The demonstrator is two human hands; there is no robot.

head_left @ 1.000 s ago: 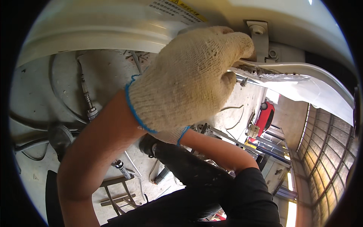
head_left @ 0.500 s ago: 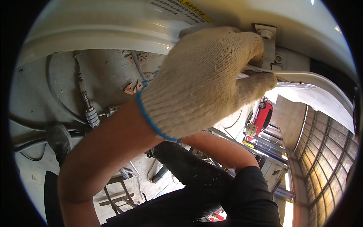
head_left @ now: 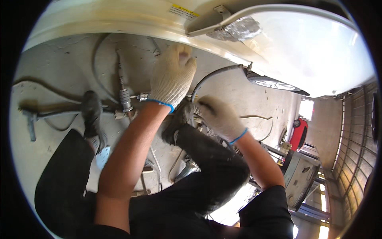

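One metal air tool (head_left: 125, 95) lay on the floor (head_left: 71, 59) near 10 o'clock. Between 11 and 12, just below a white body panel (head_left: 119, 28), the gloved left hand (head_left: 173, 75) looked curled; whether it pinched anything could not be told. A black hose (head_left: 217, 72) arched at 1 o'clock. Near it, toward 3, the gloved right hand (head_left: 223, 117) was blurred, its grip unclear. Farther right stood a red car (head_left: 298, 133).

White panel (head_left: 306, 47) — curved, upper right (crinkled silver patch (head_left: 242, 28) near edge).
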